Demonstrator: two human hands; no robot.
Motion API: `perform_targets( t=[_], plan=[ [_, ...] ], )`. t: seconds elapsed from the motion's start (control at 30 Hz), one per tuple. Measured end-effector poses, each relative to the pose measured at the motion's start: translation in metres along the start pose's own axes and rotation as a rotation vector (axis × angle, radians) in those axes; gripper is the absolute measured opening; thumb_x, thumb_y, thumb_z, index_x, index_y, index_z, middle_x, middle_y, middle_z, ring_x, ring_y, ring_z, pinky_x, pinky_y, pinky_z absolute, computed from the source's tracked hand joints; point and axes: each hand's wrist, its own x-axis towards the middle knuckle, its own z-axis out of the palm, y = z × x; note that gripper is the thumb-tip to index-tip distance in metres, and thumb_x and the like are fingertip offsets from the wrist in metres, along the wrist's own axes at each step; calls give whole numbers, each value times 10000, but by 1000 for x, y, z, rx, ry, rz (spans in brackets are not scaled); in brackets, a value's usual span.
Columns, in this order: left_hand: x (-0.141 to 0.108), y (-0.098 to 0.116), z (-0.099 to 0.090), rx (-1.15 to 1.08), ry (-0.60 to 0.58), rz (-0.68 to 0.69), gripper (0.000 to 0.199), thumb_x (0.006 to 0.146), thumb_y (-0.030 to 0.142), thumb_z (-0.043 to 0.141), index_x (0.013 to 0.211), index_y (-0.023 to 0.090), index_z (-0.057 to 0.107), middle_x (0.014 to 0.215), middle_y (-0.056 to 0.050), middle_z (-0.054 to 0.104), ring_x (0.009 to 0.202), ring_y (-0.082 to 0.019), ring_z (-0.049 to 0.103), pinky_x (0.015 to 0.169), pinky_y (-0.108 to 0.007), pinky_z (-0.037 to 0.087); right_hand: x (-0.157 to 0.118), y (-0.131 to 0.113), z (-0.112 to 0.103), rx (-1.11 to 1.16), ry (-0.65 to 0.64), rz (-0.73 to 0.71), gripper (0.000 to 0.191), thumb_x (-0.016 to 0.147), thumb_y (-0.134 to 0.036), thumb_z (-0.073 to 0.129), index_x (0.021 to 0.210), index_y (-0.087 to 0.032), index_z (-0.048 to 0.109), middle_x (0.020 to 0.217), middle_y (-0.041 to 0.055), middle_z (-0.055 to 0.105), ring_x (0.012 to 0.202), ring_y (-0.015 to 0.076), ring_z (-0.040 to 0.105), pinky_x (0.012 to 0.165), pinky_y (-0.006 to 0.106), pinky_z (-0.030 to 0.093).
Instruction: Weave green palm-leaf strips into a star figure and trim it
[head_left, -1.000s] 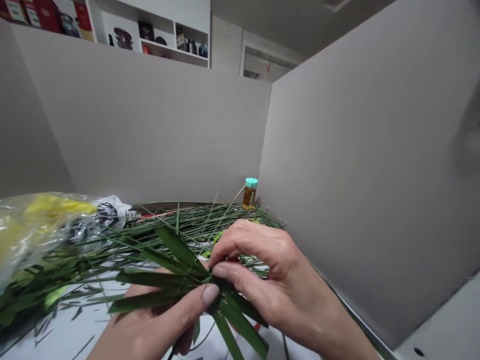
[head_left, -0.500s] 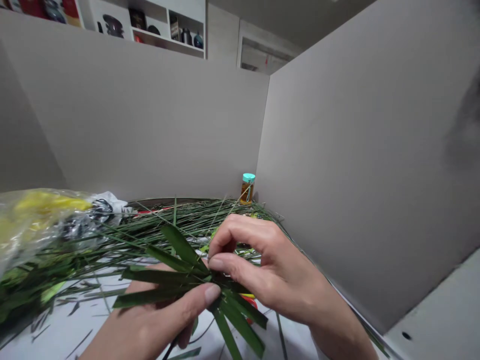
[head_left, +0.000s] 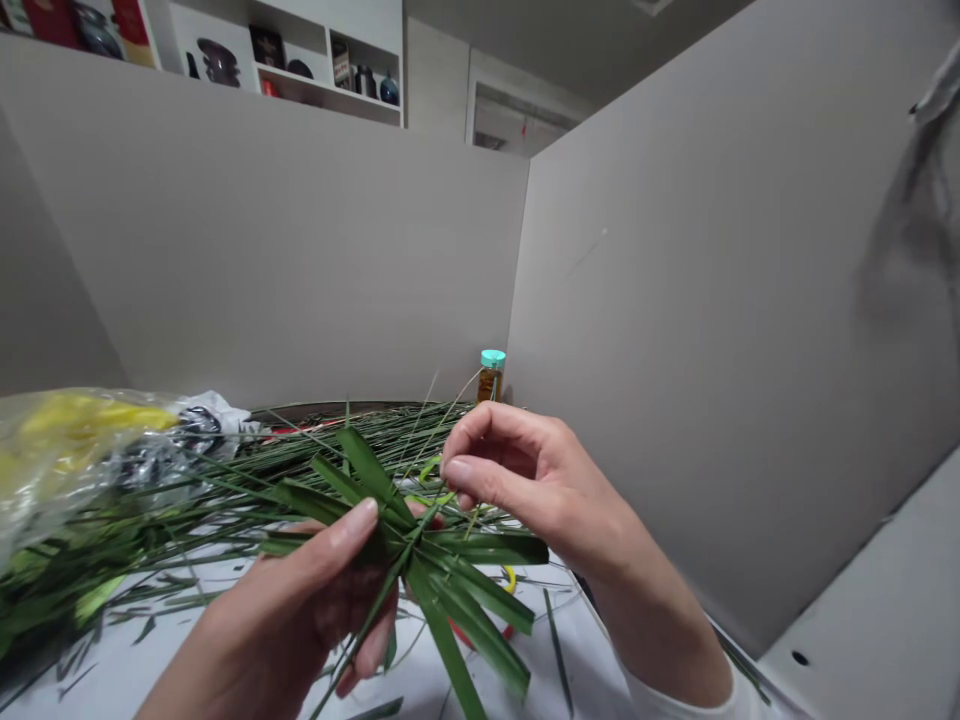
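Observation:
A piece made of green leaf strips [head_left: 469, 590] fans out in front of me, its flat blades spreading to both sides from a crossed centre. My left hand [head_left: 315, 585] is closed around its left side, with the thumb on top of the blades and the fingers beneath. Above and right of the centre, my right hand [head_left: 525, 475] pinches the end of a thin leaf strip [head_left: 433, 512] between thumb and index finger. That strip runs down to the crossed centre. A long narrow stem hangs down past my left fingers.
Long green leaves [head_left: 300, 465] lie heaped across the back of the white table [head_left: 150, 660]. A clear bag with yellow contents [head_left: 90, 420] sits at left. A turquoise-lidded bottle [head_left: 491, 378] stands in the corner of grey panels [head_left: 337, 260]. Red and yellow handles [head_left: 510, 580] show beneath the leaf piece.
My right hand has moved up and away from the centre, drawing the thin strip. My left thumb has shifted up and left off the centre, and the leaf piece has turned slightly.

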Motion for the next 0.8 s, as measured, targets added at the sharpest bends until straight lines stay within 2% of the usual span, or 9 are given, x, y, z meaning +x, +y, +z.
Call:
perform_targets(
  t=[0.13,0.2,0.3,0.47,0.57,0.67,0.73,0.8],
  plan=[
    [-2,3,4,-119,9,27,370,790,571,749,609,254,685,594,30,618,557,-151,462,544,-262,463,2,3,-1,3,47,-30,143,849,-236,762,805,-177,640,729,-44,621,673,104,613,664,244,479],
    [-3,4,4,-101,39,40,442,787,580,747,521,244,640,544,25,617,547,-151,470,573,-255,490,2,5,-1,8,63,-41,147,842,-242,767,803,-180,640,729,-44,623,670,107,622,666,250,478],
    [-2,7,4,-70,62,43,490,769,574,767,453,238,602,492,21,588,506,-143,432,532,-246,483,3,6,-2,15,66,-48,142,840,-253,760,805,-183,642,740,-42,625,676,110,636,679,255,492],
    [1,12,3,-95,76,25,456,664,555,865,458,238,610,480,36,553,482,-138,433,501,-257,507,6,6,-4,26,58,-51,105,828,-212,749,791,-174,658,726,-37,648,676,111,661,697,257,514],
    [-1,13,0,-154,60,30,446,690,504,871,467,240,590,492,40,591,501,-137,507,500,-234,511,6,6,-4,32,59,-54,94,826,-208,752,791,-174,672,732,-24,679,696,122,680,716,268,529],
    [-4,14,-2,-191,-45,37,339,751,485,836,576,232,693,499,34,625,503,-127,546,501,-218,509,5,6,-3,37,64,-61,85,829,-218,753,808,-170,685,753,-12,696,720,128,698,737,273,536],
    [-5,16,-1,-199,-62,41,315,735,486,850,617,218,733,497,22,641,483,-118,547,494,-215,510,5,6,-3,40,61,-67,83,832,-221,752,818,-169,689,766,-7,702,730,129,701,750,277,537],
    [-5,18,1,-199,-30,50,350,666,472,901,541,216,699,464,20,628,445,-113,535,464,-216,498,5,7,-3,39,54,-72,87,832,-224,760,824,-169,693,773,-5,707,728,128,693,748,278,532]
  ],
)
